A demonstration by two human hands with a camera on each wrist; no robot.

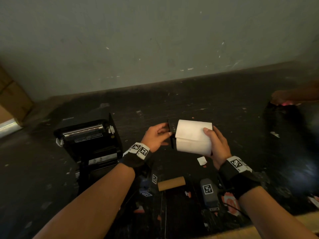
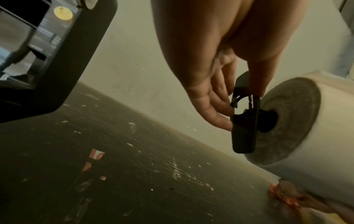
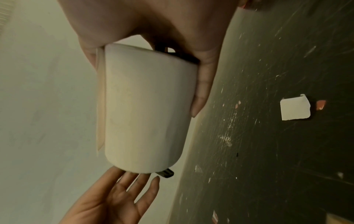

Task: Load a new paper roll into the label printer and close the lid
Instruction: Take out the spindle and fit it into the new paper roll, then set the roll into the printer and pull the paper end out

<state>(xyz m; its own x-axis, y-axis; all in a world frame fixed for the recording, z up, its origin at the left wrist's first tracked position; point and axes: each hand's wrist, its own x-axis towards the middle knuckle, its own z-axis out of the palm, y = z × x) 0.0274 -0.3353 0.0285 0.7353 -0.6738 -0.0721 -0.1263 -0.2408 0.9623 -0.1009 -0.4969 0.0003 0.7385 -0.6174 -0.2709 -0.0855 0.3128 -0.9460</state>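
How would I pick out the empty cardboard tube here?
Find the open black printer on the dark table, then look nearer, between the forearms. The tube lies there on its side, the only plain brown cylinder; the roll held beyond it is white.

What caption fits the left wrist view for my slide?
Left hand pinches the black spindle plate plugged into the core of the paper roll.

We saw a bare cardboard tube (image 1: pixel 171 183) lying by the table's (image 1: pixel 224 104) near edge, with a grey marker-tagged device (image 1: pixel 209 194) just right of it. A white paper scrap (image 1: pixel 202 160) lay farther in, orange bits (image 1: pixel 139 210) were scattered about, and a cardboard box (image 1: pixel 12 99) stood beyond the left edge.
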